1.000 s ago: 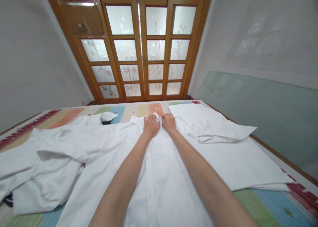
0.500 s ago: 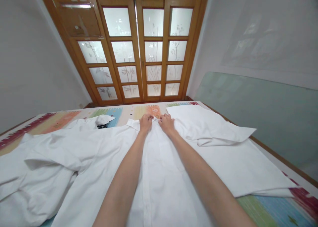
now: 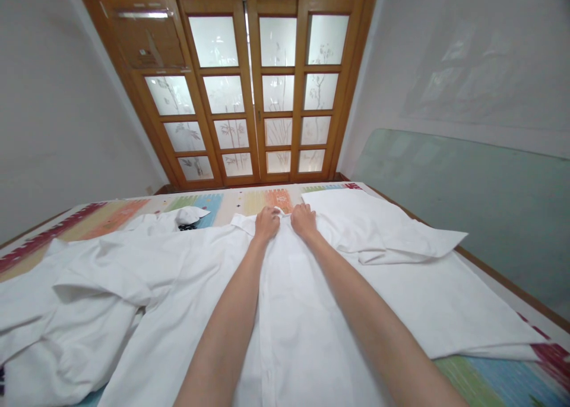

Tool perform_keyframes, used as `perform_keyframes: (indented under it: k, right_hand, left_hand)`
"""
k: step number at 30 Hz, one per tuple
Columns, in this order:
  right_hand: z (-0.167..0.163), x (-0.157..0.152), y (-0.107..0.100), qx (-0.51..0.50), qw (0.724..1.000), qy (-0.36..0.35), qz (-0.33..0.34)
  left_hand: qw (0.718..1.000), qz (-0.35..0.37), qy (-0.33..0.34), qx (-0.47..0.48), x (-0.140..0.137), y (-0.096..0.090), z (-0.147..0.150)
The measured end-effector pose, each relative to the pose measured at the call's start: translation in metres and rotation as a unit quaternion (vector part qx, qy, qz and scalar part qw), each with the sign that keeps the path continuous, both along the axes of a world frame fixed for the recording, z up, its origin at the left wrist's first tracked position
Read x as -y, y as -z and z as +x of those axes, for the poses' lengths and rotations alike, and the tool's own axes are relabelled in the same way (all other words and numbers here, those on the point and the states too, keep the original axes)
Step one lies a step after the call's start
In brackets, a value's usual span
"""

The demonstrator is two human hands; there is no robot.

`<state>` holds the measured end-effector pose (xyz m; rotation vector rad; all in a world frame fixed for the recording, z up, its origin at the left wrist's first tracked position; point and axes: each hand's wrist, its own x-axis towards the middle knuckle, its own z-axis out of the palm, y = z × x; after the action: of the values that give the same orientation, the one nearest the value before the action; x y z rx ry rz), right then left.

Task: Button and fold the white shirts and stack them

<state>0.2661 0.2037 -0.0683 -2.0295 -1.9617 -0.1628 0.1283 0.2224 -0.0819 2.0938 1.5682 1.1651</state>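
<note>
A white button-front shirt [image 3: 289, 312] lies spread in front of me, its button strip running down the middle and its collar [image 3: 243, 221] at the far end. My left hand [image 3: 268, 223] is closed on the collar, just left of the neck opening. A short gap away, my right hand [image 3: 303, 218] has its curled fingers on the other side of the collar. The fingertips of both hands are partly hidden behind the knuckles and cloth. My forearms stretch over the shirt front.
Rumpled white clothing [image 3: 75, 353] lies at the left, and flat white cloth [image 3: 436, 306] at the right. Under them is a multicoloured bedspread [image 3: 503, 377]. A pale green panel [image 3: 463, 181] stands along the right edge. Wooden doors [image 3: 256, 128] with frosted panes stand beyond.
The view has shifted slightly, moving the scene a little to the right. Both hands stay at the collar, with the fingers curled slightly differently. The shirt lies almost as before.
</note>
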Motion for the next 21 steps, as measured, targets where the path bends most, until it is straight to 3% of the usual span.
perform_keyframes:
  k: [3,5,8,10,17,21]
  right_hand:
    - [0.001,0.001,0.001,-0.002,0.999,-0.015,0.046]
    - [0.002,0.002,0.002,-0.001,0.995,-0.075,0.062]
    - [0.002,0.002,0.004,-0.013,0.984,-0.170,0.052]
    - [0.001,0.000,0.006,-0.021,0.980,-0.195,0.041]
    - [0.001,-0.009,0.012,-0.022,0.984,-0.173,0.028]
    - [0.002,-0.009,0.011,-0.031,0.987,-0.152,0.032]
  left_hand:
    - [0.997,-0.010,0.020,0.069,0.001,-0.004,-0.001]
    - [0.993,-0.018,0.018,0.115,0.001,-0.005,-0.001]
    - [0.985,-0.014,-0.011,0.169,-0.001,-0.004,-0.003]
    - [0.977,-0.004,-0.037,0.211,-0.003,-0.002,-0.003]
    - [0.926,0.026,-0.130,0.354,-0.008,-0.004,-0.005]
    - [0.949,0.076,-0.141,0.272,-0.001,-0.015,-0.021]
